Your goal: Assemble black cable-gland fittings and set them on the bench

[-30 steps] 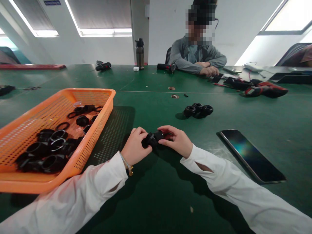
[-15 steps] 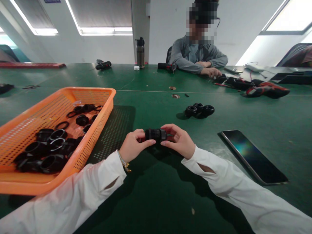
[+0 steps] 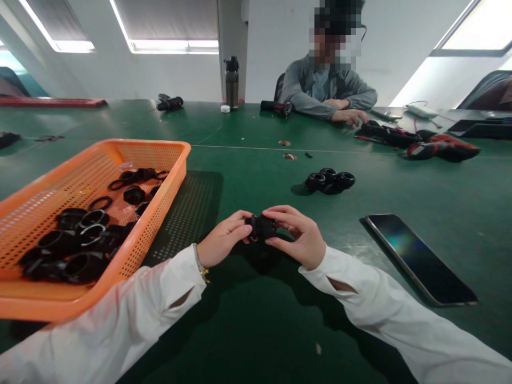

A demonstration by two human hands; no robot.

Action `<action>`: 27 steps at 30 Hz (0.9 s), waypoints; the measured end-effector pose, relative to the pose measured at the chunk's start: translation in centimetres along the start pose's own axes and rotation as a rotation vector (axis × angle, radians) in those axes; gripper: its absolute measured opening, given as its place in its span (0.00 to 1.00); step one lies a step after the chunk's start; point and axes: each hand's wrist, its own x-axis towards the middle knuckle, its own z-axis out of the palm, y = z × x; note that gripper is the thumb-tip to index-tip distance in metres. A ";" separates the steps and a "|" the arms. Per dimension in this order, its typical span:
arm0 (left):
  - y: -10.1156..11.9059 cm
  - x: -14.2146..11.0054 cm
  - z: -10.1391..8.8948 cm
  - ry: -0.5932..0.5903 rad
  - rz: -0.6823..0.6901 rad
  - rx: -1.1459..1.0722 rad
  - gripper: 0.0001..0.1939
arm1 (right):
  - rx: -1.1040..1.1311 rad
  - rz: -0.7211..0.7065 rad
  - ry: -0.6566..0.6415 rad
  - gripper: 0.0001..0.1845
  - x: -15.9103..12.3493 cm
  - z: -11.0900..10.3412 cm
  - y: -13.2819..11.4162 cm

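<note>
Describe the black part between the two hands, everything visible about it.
The black part looks like plastic, roughly cylindrical, with a collar-like step toward its left end. It lies about crosswise in view, seemingly held above the green table. The left hand grips its left end, the right hand its right; fingers partly hide both ends.

**Black cylindrical part (image 3: pixel 264 228), stubby, single item**

Lying roughly level, side to side, over the green table (image 3: pixel 256 330). Being pinched at one end by the left hand (image 3: pixel 224 238), at the other by the right hand (image 3: pixel 301 234). Showing a ring-like step toward the left end. Losing finer detail to darkness and fingers.
</note>
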 end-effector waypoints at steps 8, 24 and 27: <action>0.2 -0.3 0.3 0.135 0.088 0.147 0.18 | 0.174 0.193 0.060 0.22 -0.1 0.4 0.0; 0.0 0.0 0.4 0.154 0.051 0.222 0.06 | 0.221 0.228 0.084 0.11 0.0 0.5 0.4; 0.2 0.0 0.6 0.083 -0.017 0.015 0.14 | 0.189 0.188 0.055 0.11 -0.2 0.7 0.0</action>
